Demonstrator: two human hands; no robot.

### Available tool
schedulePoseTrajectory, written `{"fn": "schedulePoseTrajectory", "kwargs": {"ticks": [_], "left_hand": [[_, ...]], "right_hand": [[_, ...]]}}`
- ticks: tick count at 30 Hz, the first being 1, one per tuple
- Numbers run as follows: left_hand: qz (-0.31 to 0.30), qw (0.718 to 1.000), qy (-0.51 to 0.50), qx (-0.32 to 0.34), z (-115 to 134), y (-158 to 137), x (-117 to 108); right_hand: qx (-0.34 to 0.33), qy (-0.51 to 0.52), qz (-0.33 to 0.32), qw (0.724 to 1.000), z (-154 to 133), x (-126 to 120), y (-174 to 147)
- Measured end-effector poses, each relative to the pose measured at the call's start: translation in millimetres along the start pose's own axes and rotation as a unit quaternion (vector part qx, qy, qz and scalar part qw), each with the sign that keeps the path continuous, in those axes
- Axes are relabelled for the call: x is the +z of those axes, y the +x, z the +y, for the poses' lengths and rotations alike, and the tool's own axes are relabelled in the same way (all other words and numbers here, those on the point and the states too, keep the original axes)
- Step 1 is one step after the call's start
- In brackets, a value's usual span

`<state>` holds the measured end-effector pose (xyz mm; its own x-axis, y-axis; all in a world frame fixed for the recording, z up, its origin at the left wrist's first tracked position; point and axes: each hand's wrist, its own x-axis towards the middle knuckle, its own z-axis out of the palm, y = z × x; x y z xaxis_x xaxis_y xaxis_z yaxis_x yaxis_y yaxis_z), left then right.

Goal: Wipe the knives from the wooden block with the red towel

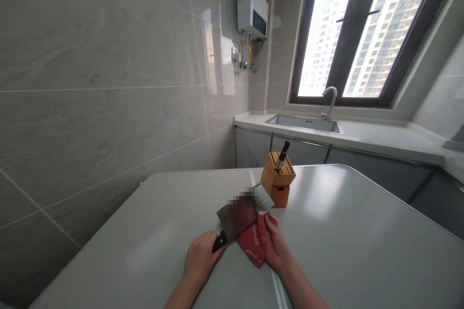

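Note:
My left hand point(200, 257) grips the black handle of a cleaver point(232, 217), its broad blade slanting up and to the right above the table. A red cloth point(253, 245) hangs from my right hand point(277, 246), which pinches it beside the blade's right end. The cloth's upper edge meets the blade; whether it presses on it, I cannot tell. Behind the cloth, a bright metal blade-like piece point(265, 198) shows in front of the wooden knife block point(278, 176). One black-handled knife point(282, 155) stands in the block. A pixelated patch covers part of the cleaver's upper edge.
The pale table point(152, 231) has a metal seam running down its middle. Beyond it stands a counter point(377, 133) with a sink point(302, 122) and a tap point(330, 101). Tiled wall point(108, 58) borders the left side, and a water heater point(252, 0) hangs in the corner.

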<state>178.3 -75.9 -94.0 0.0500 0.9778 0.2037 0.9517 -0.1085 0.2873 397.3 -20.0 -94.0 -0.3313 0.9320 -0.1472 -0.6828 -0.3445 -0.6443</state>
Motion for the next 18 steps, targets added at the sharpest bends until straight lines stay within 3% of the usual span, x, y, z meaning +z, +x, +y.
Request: {"fn": "schedulePoseTrajectory", "kwargs": {"ticks": [6,12,18], "left_hand": [[-0.026,1.000,0.012,-0.003,-1,1,2],[-0.001,1.000,0.022,-0.003,-7,2,2],[0.014,0.999,0.030,-0.002,-13,3,4]], "right_hand": [[0.040,0.080,-0.031,0.996,-5,2,-2],[0.077,0.117,-0.077,0.987,-1,1,-3],[0.061,0.154,-0.049,0.985,-3,-4,1]]}}
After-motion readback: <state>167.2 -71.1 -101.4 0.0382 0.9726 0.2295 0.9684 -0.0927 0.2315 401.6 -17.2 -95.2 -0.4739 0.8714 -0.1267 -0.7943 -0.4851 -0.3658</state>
